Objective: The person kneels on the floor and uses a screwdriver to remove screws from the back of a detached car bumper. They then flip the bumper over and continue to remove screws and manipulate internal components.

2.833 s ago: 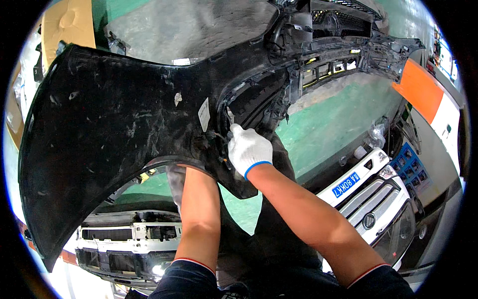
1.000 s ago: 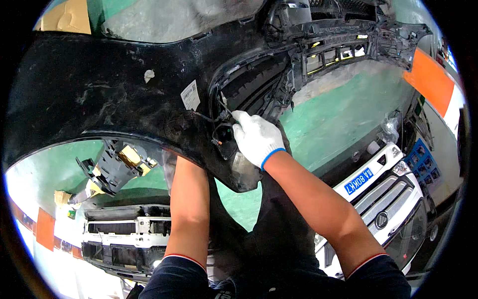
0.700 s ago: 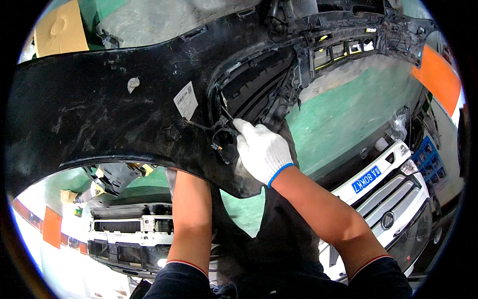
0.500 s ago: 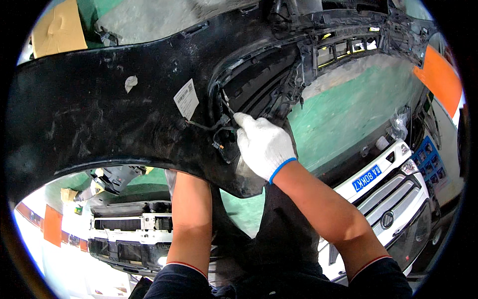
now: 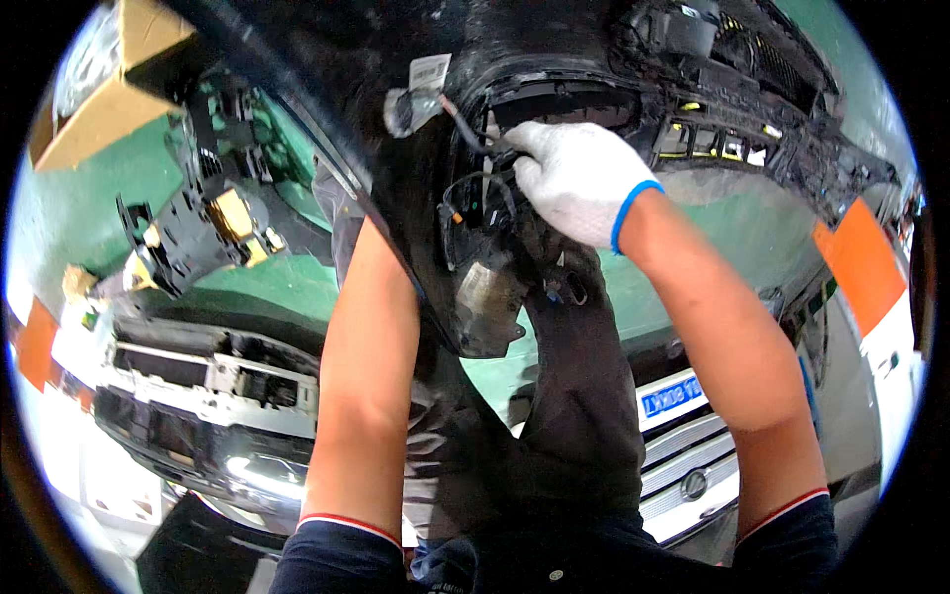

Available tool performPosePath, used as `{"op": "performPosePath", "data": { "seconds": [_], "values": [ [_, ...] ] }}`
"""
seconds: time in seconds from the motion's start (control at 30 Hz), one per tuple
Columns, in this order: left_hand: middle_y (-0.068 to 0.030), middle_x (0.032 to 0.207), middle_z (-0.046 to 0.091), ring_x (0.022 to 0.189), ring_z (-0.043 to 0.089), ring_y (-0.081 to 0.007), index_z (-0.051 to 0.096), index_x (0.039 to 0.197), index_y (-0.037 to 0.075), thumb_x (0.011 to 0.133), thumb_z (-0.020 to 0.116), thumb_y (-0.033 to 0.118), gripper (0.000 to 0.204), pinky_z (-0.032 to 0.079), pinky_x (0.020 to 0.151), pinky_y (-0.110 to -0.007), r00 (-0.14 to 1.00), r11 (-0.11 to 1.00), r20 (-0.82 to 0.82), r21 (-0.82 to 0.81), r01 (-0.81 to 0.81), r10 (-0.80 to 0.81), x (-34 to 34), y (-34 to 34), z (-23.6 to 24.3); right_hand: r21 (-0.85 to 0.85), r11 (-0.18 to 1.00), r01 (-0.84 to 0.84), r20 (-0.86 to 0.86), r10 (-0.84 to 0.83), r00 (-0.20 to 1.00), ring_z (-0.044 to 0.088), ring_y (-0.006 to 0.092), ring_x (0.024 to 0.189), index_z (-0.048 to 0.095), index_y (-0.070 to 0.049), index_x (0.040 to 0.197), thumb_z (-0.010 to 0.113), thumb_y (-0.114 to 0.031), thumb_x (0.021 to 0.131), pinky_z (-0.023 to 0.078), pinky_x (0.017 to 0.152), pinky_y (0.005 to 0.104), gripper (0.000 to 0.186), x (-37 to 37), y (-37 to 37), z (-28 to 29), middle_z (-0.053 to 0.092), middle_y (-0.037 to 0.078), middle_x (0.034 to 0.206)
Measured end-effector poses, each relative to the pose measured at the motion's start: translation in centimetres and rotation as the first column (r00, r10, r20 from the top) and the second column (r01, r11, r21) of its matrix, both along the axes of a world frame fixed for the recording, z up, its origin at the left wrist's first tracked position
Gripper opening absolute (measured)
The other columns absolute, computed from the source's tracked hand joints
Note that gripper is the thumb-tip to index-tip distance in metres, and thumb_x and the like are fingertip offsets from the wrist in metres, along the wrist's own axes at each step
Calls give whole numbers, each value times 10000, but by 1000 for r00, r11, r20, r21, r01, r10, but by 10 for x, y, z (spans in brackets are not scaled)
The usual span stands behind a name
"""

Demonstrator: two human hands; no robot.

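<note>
A large black car bumper cover (image 5: 332,74), its inner side toward me, fills the upper middle of the head view and has a white label (image 5: 428,71) on it. My right hand (image 5: 584,188), in a white knit glove with a blue cuff, is closed with thumb and forefinger around a dark wiring harness (image 5: 463,127) beside an opening in the cover. At the harness's left end is a crumpled, greyish, translucent piece (image 5: 411,111). Below hangs a thin wire with an orange connector (image 5: 456,217). My left forearm (image 5: 366,356) goes behind the cover's edge, which hides my left hand.
Black plastic brackets (image 5: 188,233) lie on the green floor at left, near a cardboard box (image 5: 99,129). A car front-end part (image 5: 198,381) is at lower left, and a white vehicle front (image 5: 683,460) at lower right. An orange panel (image 5: 863,267) stands at right.
The bumper cover has tilted, its left part swinging up and toward me, baring the brackets on the floor. My right hand has moved up and right, and the wiring stands out from the cover.
</note>
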State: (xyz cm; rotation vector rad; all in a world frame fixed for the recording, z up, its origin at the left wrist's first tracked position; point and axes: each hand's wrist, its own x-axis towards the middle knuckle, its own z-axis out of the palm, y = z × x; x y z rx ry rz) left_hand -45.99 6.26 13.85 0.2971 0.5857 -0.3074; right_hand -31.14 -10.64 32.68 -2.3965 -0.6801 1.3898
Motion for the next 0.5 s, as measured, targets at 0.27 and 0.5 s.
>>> {"op": "performPosePath", "data": {
  "seconds": [0.27,0.5],
  "values": [
    [-74,1295,696,1112,686,-224,613,1402,91,1102,566,331,386,602,904,-358,989,993,86,-33,-115,117,-11,-22,-15,-28,995,-95,-40,94,995,713,457,992,738,-51,1138,512,-234,975,552,933,547,334,-23,-3,17,742,277,1024],
    [-72,1287,698,1104,688,-219,612,1400,92,1103,567,328,382,607,894,-354,975,978,117,-106,-178,190,-22,-50,-28,-37,994,-104,134,108,985,717,452,958,721,-52,1168,569,-235,979,560,895,543,304,-48,3,15,740,272,968]
  ]
}}
